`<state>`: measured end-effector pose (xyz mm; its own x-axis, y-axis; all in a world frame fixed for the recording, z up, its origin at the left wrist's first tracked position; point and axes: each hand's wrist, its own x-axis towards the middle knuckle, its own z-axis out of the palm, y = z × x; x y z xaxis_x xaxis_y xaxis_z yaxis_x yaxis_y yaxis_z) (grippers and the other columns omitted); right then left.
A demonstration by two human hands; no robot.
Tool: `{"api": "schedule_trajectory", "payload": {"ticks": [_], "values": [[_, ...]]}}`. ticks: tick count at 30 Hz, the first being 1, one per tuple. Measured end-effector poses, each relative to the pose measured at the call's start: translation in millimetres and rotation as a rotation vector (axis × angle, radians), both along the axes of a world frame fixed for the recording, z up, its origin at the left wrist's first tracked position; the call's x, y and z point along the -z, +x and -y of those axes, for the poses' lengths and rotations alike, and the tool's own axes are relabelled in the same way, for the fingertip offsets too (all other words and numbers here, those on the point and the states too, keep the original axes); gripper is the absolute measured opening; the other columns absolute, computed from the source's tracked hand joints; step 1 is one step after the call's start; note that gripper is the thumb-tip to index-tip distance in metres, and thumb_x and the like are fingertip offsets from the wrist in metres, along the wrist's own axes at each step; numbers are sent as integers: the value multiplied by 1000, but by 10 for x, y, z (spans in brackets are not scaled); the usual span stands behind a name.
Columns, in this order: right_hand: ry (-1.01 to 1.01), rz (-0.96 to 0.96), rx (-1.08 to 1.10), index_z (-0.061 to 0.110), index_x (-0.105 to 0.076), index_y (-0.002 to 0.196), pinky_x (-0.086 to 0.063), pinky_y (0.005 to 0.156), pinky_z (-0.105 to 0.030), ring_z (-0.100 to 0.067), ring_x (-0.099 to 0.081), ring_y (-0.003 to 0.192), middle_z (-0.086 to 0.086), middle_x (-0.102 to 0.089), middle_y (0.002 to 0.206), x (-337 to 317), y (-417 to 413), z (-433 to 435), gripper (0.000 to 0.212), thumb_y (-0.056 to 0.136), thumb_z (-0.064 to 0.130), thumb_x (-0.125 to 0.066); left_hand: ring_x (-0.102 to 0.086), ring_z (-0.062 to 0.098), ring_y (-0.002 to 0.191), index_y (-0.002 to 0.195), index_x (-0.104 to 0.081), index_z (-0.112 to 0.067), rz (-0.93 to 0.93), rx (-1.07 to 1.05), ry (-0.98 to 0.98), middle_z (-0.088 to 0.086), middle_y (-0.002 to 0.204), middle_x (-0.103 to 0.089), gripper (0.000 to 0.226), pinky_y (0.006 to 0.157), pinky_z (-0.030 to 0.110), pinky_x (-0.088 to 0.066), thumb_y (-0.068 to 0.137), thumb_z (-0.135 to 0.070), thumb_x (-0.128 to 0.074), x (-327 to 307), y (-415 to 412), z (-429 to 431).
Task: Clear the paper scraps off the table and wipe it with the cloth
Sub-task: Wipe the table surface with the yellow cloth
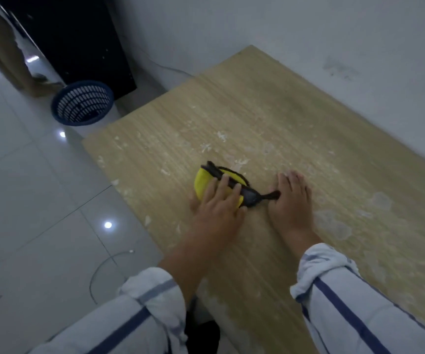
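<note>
Two rolled-up striped sleeves enter from the bottom, the left sleeve [140,312] over the floor [27,200] by the tabletop's left edge, the right sleeve [344,300] over the table [270,106] itself. Both bare forearms reach forward and angle slightly toward each other.

The left hand [219,208] lies palm down on the cloth [202,183]. Its fingers are straight and spread, pressing the cloth onto the wood, with the thumb out at the cloth's left side. The cloth is yellow with dark edging, bunched into a folded lump. It sits on the tabletop toward the left edge, about midway between the near and far ends. A dark tail of it trails to the right.

The right hand [292,200] rests flat on the bare wood just beside the cloth, palm down, fingers straight and close together. The tail's end meets this hand's inner edge. Whether the thumb holds it cannot be told.

Pale flecks [221,136] dot the wood beyond the hands and along the left edge. Paper or wear, it cannot be told. Duller blotches show toward the right edge, which runs along a wall [308,34].

A thin cable [99,267] loops on the floor left of the table. Past the far left corner a blue basket [82,103] lies tipped on the tiles, in front of a black cabinet [78,34]. A person's trouser leg [7,52] shows at the far left.
</note>
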<state>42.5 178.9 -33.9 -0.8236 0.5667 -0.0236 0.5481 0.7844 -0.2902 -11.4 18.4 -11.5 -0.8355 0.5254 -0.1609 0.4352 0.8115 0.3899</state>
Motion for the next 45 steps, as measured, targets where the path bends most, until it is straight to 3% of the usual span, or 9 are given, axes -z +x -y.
{"api": "schedule_trajectory", "payload": {"ticks": [2,5,8,11,15,24,30,37,45], "values": [[2,5,16,7,-40,137,-12,115,-47,-31,-19,142,-16,-30,150,-1,-7,16,55,91,35,-28,-6,19,145,144,-25,-36,22,-84,1,-6,159,-6,55,110,56,-8,93,-53,-35,60,-162,265],[0,18,32,8,-38,138,-11,115,-46,-30,-18,142,-16,-30,150,-4,-27,33,58,90,40,-26,-20,28,141,134,-40,-23,178,-521,575,5,154,-23,49,102,58,-20,93,-50,-29,-1,-736,833],[-3,16,33,7,-38,138,-10,115,-46,-30,-18,142,-16,-30,150,-4,-26,44,60,89,40,-25,-17,23,141,137,-40,-19,104,-1068,503,3,154,-24,50,104,60,-16,94,-42,-28,-93,-1167,1104],[-6,24,33,8,-37,139,-8,116,-45,-29,-16,143,-14,-27,152,-6,-23,43,61,90,41,-23,-29,31,137,129,-44,-11,24,-597,463,12,148,-34,48,100,49,-26,88,-35,-38,-227,-958,737],[-11,33,28,10,-34,141,-6,117,-44,-26,-12,144,-12,-24,154,-9,-9,21,50,98,34,-31,-2,11,144,148,-18,-29,37,10,-1,-11,158,-5,56,111,49,2,96,-47,-31,-5,-270,255],[17,11,57,7,-40,136,-11,115,-47,-30,-19,142,-16,-32,149,-20,-46,56,58,89,38,-25,-28,20,135,128,-51,-13,-93,-763,160,2,147,-37,42,107,48,-11,96,-35,-34,-131,-1577,979],[-8,-17,41,5,-44,135,-17,114,-49,-32,-25,140,-18,-37,146,-37,-23,37,71,79,37,-15,-4,10,144,145,-23,-36,-6,392,-18,-12,157,-10,58,115,52,-7,92,-58,-30,37,-449,105],[-120,-83,86,6,-42,136,-10,116,-40,-26,-22,142,-13,-34,149,-29,-24,0,47,94,24,-30,0,21,145,148,-20,-26,35,-232,-88,0,159,-4,61,112,56,-7,94,-53,-27,-49,-1352,28],[-213,-413,128,6,-42,136,-24,114,-42,-29,-34,136,-16,-42,143,-196,64,128,45,94,20,-41,-25,12,140,144,-33,-24,512,318,536,-5,154,-25,46,115,33,-20,98,-33,-33,-99,-255,-893]]}}
